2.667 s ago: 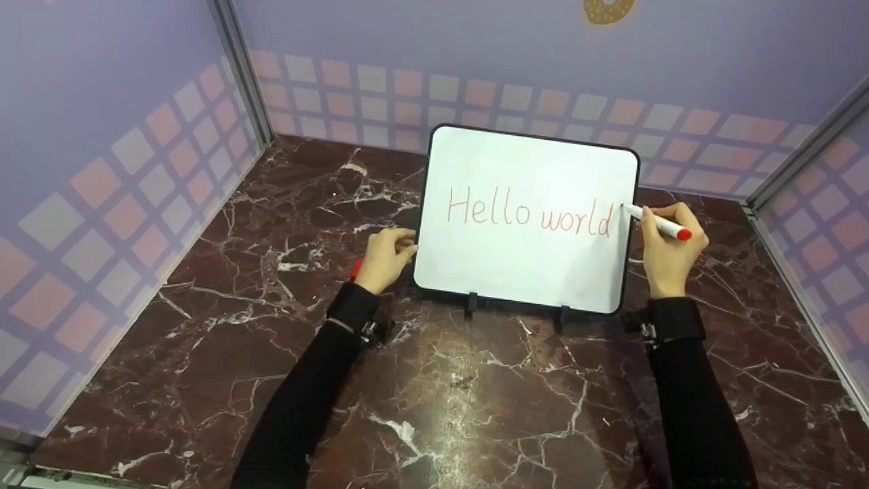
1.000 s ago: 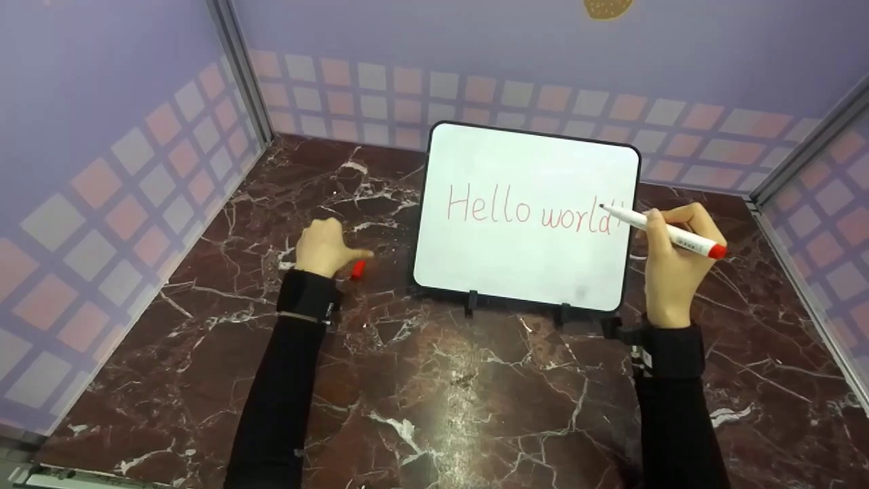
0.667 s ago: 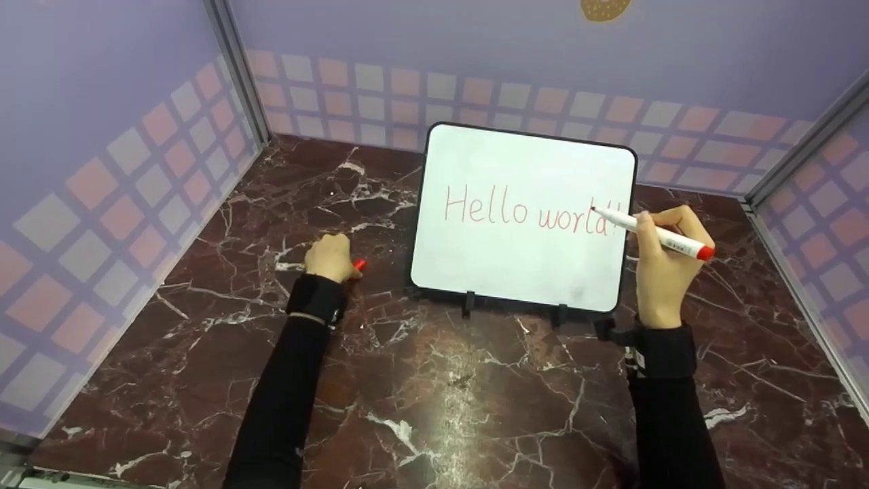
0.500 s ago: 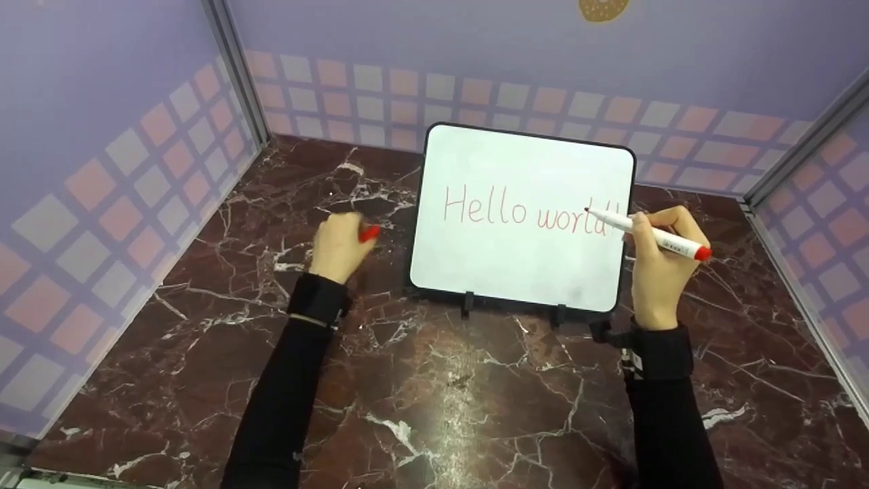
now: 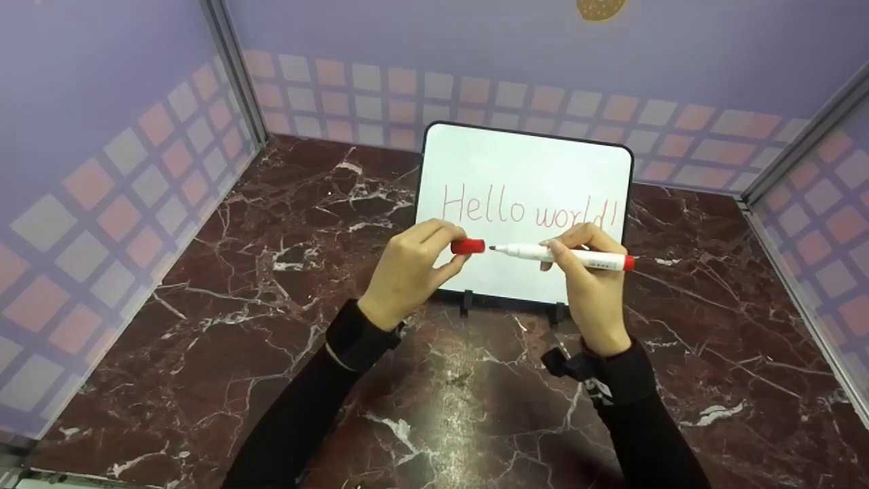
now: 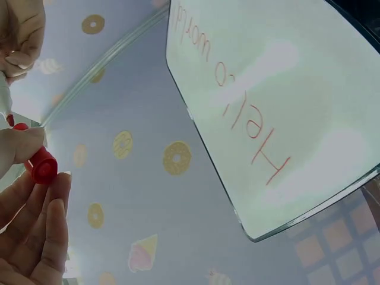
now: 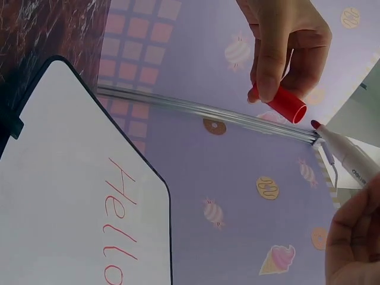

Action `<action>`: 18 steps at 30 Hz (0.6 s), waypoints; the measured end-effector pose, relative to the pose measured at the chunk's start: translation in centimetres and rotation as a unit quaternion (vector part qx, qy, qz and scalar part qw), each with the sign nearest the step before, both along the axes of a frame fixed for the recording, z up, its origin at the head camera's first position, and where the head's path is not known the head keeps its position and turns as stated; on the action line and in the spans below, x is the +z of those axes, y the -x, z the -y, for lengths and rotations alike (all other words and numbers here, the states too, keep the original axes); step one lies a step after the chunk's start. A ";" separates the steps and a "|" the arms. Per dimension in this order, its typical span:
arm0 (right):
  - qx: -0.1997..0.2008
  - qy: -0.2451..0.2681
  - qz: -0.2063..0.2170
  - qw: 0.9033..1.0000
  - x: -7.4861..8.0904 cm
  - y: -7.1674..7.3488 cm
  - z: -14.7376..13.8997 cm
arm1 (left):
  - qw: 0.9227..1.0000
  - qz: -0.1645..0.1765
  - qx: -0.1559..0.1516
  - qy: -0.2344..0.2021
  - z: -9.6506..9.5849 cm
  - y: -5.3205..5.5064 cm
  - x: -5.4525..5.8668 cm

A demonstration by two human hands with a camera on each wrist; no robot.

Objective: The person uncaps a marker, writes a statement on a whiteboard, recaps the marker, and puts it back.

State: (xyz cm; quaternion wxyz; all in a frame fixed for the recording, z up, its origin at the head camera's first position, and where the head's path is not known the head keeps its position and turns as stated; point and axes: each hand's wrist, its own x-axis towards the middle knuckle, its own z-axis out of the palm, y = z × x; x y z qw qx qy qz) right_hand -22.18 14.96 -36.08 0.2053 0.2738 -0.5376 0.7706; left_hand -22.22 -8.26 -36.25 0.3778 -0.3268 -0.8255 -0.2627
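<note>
My left hand (image 5: pixel 411 272) pinches a red marker cap (image 5: pixel 468 246) between thumb and fingers, its open end facing right. In my right hand (image 5: pixel 596 292) is a white whiteboard marker (image 5: pixel 523 252) with a red end, held like a pen, its bare tip pointing left. Tip and cap mouth are nearly in line, a small gap apart; the right wrist view shows that gap between the cap (image 7: pixel 289 105) and the marker (image 7: pixel 350 155). Behind both hands stands a black-framed whiteboard (image 5: pixel 529 163) with "Hello world!" in red, its lower part partly covered by the hands.
Two black feet (image 5: pixel 466 303) hold up the board at its lower edge. The dark red marbled table (image 5: pixel 224 353) lies beneath. Lilac panels (image 5: pixel 407 41) with pink and white squares enclose it at the back and sides, with metal posts (image 5: pixel 234 75) at the corners.
The left hand has left the board's edge, picked up the red cap from the table and carried it right. The right hand has added an exclamation mark, then moved the marker left off the board.
</note>
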 end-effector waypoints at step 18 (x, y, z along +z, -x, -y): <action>0.056 -0.068 0.003 0.996 -0.7 -0.2 0.3 | 0.996 -0.062 -0.031 0.049 -1.4 -1.2 0.3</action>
